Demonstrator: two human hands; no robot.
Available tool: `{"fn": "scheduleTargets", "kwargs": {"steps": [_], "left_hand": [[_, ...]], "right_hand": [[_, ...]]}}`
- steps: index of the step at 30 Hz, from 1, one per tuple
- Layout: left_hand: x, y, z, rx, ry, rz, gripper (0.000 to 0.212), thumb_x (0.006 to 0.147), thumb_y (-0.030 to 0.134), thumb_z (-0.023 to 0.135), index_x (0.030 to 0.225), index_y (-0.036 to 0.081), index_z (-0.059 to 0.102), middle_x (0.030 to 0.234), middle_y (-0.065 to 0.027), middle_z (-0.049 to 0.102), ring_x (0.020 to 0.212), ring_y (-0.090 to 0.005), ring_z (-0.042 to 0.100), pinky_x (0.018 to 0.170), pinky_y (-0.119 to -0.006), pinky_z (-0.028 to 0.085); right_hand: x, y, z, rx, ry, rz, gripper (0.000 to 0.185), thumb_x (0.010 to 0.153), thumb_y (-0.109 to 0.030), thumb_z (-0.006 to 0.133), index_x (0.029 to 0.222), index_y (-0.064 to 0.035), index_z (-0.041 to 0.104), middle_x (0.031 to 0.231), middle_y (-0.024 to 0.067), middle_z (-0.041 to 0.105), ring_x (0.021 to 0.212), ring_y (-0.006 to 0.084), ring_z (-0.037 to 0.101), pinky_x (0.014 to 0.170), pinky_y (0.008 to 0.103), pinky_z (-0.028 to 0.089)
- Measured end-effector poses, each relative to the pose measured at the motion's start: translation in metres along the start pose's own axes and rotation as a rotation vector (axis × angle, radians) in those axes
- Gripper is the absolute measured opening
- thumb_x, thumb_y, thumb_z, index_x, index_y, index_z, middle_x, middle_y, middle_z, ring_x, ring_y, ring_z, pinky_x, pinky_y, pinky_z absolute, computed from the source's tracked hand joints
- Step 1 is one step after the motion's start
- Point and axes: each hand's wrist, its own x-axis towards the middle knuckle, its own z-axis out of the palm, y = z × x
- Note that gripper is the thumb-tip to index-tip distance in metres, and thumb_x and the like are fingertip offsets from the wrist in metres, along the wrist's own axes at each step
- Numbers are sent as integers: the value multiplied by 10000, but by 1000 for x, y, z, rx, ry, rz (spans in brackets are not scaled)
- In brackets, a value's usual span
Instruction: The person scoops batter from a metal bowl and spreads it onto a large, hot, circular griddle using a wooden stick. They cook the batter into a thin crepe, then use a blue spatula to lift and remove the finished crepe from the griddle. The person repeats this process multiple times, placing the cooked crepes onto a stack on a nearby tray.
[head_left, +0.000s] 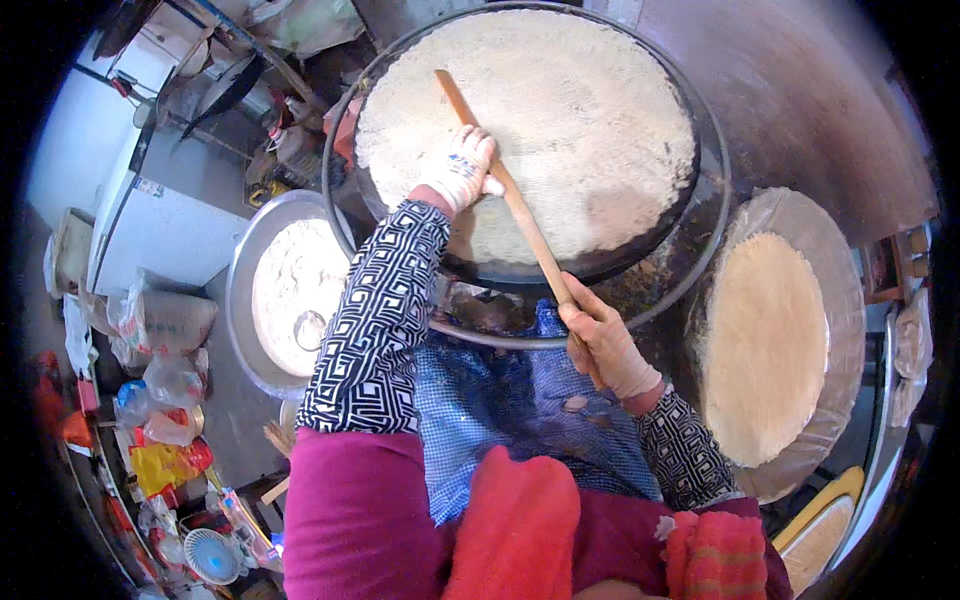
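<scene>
A large round griddle (686, 196) is spread with a broad layer of pale flour-like powder (562, 97). Across it slants a long flat wooden stick (527, 217), its far end over the powder and its near end past the rim. My left hand (460, 166), in a white work glove, grips the stick's upper part above the powder. Lower down, my right hand (604, 337) holds the near end, just outside the rim; its wrist is wrapped in pale cloth. Whether the stick's lower edge touches the powder cannot be told.
A metal basin (241, 300) of white flour with a round scoop (308, 330) stands at left. At right, a plastic-lined container (840, 330) holds tan powder. A metal ring (724, 165) surrounds the griddle. Bags (176, 319) and a small fan (213, 556) crowd the far left.
</scene>
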Motion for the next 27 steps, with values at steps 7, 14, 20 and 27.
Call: {"fn": "scheduleTargets", "kwargs": {"steps": [7, 14, 20, 27], "left_hand": [[-129, -66, -6, 24, 112, -109, 858, 666, 431, 779, 1306, -55, 478, 1366, -252, 501, 1325, -402, 433, 1155, -469, 311], [-223, 61, -27, -21, -38, -249, 1105, 619, 550, 783, 1433, -62, 355, 1456, -283, 398, 1389, -467, 333, 1175, -563, 210], [-37, 200, -47, -371, 243, 362, 1033, 652, 575, 744, 1390, -67, 414, 1430, -271, 430, 1389, -422, 351, 1175, -499, 248], [71, 241, -21, -3, -229, 396, 930, 657, 655, 711, 1240, -53, 555, 1257, -222, 581, 1328, -401, 444, 1168, -466, 289]], "right_hand": [[27, 29, 49, -145, -108, 98, 557, 962, -197, 624, 1490, -173, 448, 753, -33, 518, 510, 43, 445, 404, 220, 368], [-78, 112, -1, -832, -23, -205, 577, 890, -155, 709, 1428, -98, 507, 1133, 195, 697, 996, 281, 721, 829, 338, 553], [-179, 131, -59, -489, 532, -226, 572, 963, -157, 601, 1498, -97, 410, 908, 91, 675, 676, 181, 631, 625, 310, 518], [-154, 47, -74, 86, 464, -24, 633, 1010, -279, 511, 1559, -74, 270, 589, -27, 474, 432, 67, 417, 402, 226, 338]]}}
